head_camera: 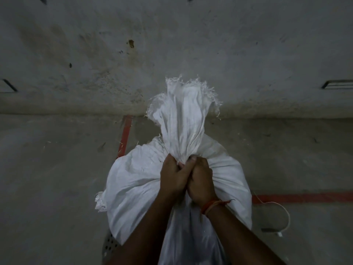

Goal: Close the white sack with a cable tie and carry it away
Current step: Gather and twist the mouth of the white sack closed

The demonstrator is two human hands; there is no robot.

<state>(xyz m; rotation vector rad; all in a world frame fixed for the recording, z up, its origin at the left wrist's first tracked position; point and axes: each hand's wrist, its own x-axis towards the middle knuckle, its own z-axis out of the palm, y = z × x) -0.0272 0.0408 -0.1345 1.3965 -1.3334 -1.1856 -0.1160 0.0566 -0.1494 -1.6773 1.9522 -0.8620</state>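
Woven white sack (137, 188) fills the lower centre of the frame, bulging and creased, standing on the grey concrete floor (47, 169). Its mouth is gathered into a twisted neck that fans upward into a frayed, thready edge. What it contains cannot be seen. Left hand (174, 176) and right hand (201, 180) press together at the neck, fingers closed tight around the bunched cloth. A white cable tie (284, 213) lies looped on the floor at lower right, near a red floor line (305, 197).
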